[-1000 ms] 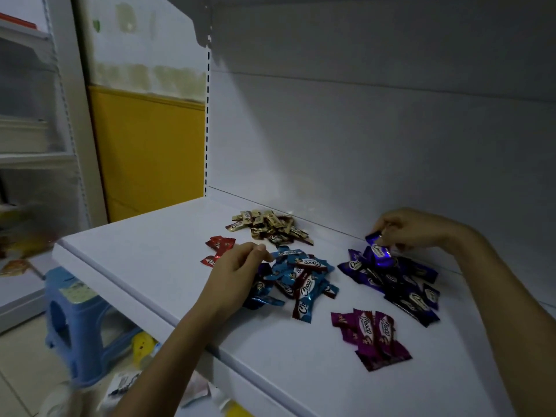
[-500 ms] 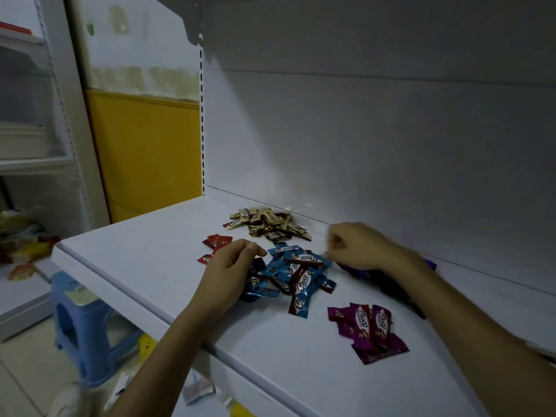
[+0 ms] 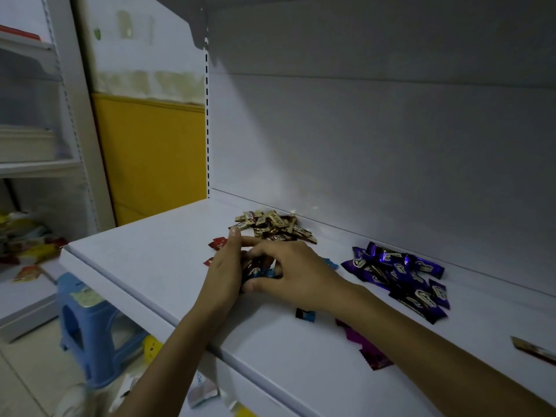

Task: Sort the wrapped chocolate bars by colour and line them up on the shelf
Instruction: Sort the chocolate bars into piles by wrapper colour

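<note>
Head view: left hand (image 3: 224, 272), fingers straight, presses against blue bars (image 3: 264, 272) mid-shelf (image 3: 150, 257); right hand (image 3: 296, 270) curls over them. Risk: squeeze scatters bars into red bars (image 3: 218, 243) and gold pile (image 3: 270, 225) just beside, mixing colours.

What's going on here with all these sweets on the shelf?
A person is sorting wrapped chocolate bars by colour on a white shelf. Both hands are on the blue bars in the middle: the left hand cups them from the side, and the right hand curls over them. Separate piles of gold bars, red bars, purple bars and magenta bars lie around them.
</note>
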